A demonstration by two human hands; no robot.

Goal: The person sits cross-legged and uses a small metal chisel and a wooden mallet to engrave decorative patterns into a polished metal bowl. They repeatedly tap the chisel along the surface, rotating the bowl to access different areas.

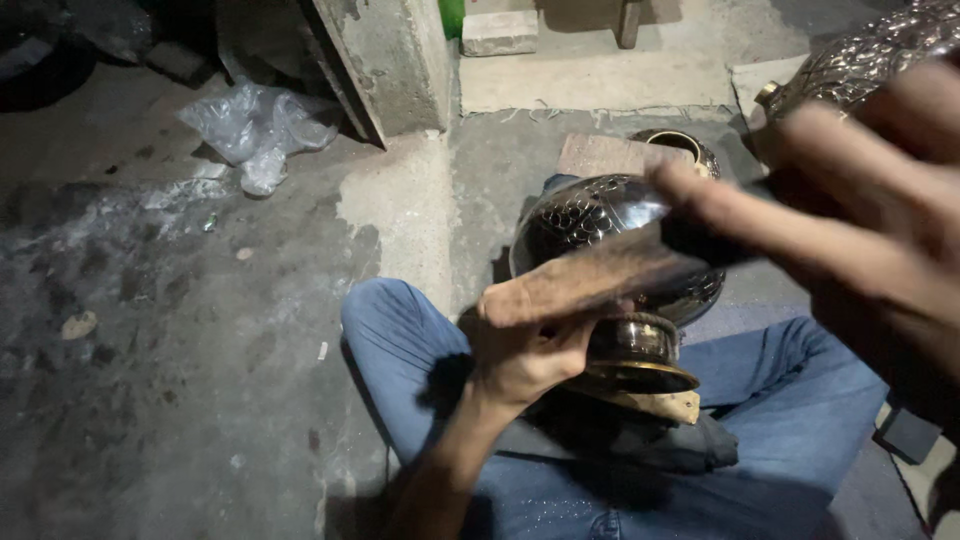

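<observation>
Your left hand (530,345) grips a dark strip (600,275) pressed across the metal pot (610,215) on your lap; your blurred right hand (850,220), fingers spread, pulls its far end, polishing seemingly midway.

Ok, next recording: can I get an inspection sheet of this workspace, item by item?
Surface: rough grey concrete floor, stained; the person sits on it in blue jeans.
Job's things: dark embossed metal pot with a brass foot, tipped on the lap; flat brown strip laid across it.
Clutter: crumpled clear plastic bag; second embossed metal vessel; small brass-rimmed bowl; brick.
Grippers: left hand grips the strip's near end; right hand, blurred, fingers extended at its far end.
Cables: nothing seen.
Surroundings: concrete pillar, dim light.
</observation>
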